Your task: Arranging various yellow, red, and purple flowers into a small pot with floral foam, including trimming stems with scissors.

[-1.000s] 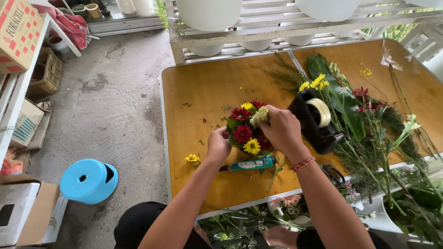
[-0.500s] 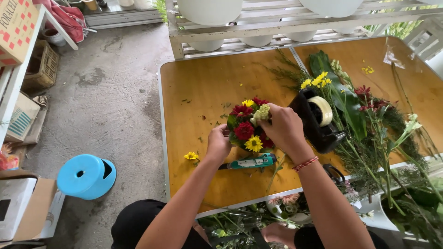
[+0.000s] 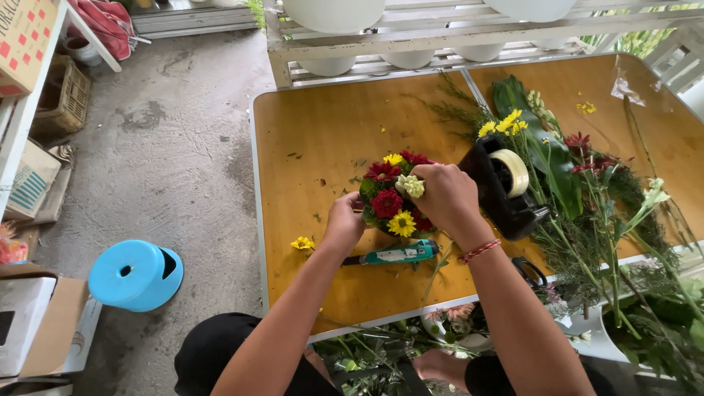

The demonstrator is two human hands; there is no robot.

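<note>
The small flower arrangement (image 3: 392,198) of red, yellow and pale blooms sits near the middle of the wooden table (image 3: 315,132). The left hand (image 3: 345,224) is at its 8 o'clock edge, fingers curled loosely against the lower leaves; the fingertips are hidden, so I cannot tell whether they pinch anything. The right hand (image 3: 447,198) is at its 3 o'clock side, fingers pressed together around a pale green bloom (image 3: 412,185), held at the arrangement's top. At 6 o'clock of the arrangement, just beside it, lies a teal-handled cutter (image 3: 396,254). A black tape dispenser (image 3: 506,187) stands at 3 o'clock beyond the right hand, with loose cut flowers and greenery (image 3: 587,191) further out. A single yellow flower (image 3: 301,243) lies at 8 o'clock of the left hand.
</note>
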